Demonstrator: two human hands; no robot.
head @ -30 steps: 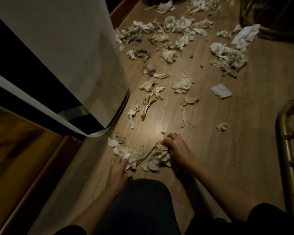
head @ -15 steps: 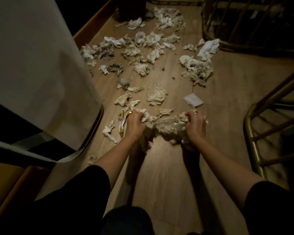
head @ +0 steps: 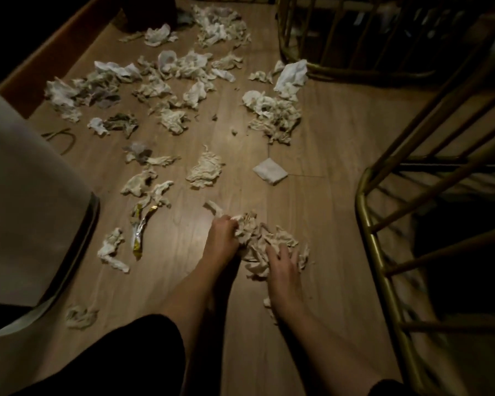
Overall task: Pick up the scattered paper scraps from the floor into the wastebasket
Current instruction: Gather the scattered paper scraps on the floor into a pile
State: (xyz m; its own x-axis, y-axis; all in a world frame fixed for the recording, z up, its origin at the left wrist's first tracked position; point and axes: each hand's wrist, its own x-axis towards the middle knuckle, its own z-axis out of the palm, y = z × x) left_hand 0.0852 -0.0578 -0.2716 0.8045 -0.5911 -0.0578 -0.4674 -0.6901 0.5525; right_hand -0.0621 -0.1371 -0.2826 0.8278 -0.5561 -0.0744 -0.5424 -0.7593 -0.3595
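Observation:
A gathered heap of crumpled paper scraps [head: 265, 241] lies on the wooden floor in front of me. My left hand [head: 223, 234] is closed on the heap's left side. My right hand [head: 283, 262] presses on its right side with fingers spread over the paper. Many more crumpled scraps [head: 183, 90] are scattered farther up the floor, with a flat folded white piece [head: 270, 170] to the right and a foil wrapper [head: 142, 224] to the left. A dark container [head: 150, 10], possibly the wastebasket, stands at the far top, mostly in shadow.
A large pale cylindrical object with a dark rim [head: 35, 201] stands at the left. Gold metal chair frames [head: 383, 252] crowd the right side and the upper right [head: 312, 38]. A wooden skirting [head: 55, 50] runs along the upper left. A lone scrap [head: 79, 315] lies near my knee.
Both hands have moved right and closer together, bunching the paper heap tighter. The view has tilted so more of the far floor shows.

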